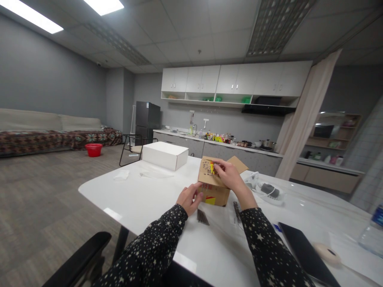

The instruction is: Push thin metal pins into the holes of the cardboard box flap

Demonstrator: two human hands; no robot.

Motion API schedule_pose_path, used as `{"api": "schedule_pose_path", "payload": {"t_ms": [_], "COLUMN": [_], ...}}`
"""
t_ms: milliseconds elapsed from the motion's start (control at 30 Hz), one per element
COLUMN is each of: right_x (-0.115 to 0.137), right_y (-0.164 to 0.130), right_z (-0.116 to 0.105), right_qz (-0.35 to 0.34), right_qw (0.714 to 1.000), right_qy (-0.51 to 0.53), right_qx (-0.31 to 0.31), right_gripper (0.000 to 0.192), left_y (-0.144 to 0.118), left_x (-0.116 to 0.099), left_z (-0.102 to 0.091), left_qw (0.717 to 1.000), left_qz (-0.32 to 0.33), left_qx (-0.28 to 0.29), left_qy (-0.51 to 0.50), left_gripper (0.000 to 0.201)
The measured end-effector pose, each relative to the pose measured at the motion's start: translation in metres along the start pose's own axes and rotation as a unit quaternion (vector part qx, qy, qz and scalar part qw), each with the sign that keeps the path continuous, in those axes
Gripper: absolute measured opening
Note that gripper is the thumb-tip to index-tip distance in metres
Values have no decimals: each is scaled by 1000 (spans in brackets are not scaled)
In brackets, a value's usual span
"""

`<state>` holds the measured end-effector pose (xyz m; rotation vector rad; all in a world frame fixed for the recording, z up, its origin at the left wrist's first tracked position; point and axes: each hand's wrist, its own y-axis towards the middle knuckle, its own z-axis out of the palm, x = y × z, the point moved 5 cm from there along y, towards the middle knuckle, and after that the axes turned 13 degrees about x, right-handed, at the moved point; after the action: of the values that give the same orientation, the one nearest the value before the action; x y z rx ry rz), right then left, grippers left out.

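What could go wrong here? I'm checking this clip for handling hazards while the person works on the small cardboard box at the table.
1. The left hand only steadies the cardboard box at its side while the right hand presses on top, so the box might slide or tip.
2. Thin dark sticks lie loose by the wrists; a sleeve could sweep them toward the table edge.

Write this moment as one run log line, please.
left hand: steadies cardboard box | right hand: on box top | surface: white table
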<state>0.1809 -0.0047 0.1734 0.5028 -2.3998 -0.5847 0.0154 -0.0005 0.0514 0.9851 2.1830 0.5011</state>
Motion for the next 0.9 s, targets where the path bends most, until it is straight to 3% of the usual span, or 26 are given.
{"api": "schedule_pose_path", "payload": {"t_ms": [233,433,733,900], "right_x": [5,-5,8,-2], "right_y": [0,1,0,1], "right_z": [6,0,6,-1], "right_qz": [-25,17,-16,23], "right_qw": [998,1000,999,999], "right_qy": [38,-5,0,-44], "right_qx": [38,1,33,14], "right_gripper": [31,32,30,28], "left_y": [-1,-1,-1,-1], "left_x": [1,0,-2,1], "left_z": [1,0,-1,0], "left_qw": [1000,999,999,999], "left_qz": [15,34,35,35], "left_qx": [-8,-28,-28,-28], "left_qy": [8,15,14,16], "left_gripper": [38,37,37,38]}}
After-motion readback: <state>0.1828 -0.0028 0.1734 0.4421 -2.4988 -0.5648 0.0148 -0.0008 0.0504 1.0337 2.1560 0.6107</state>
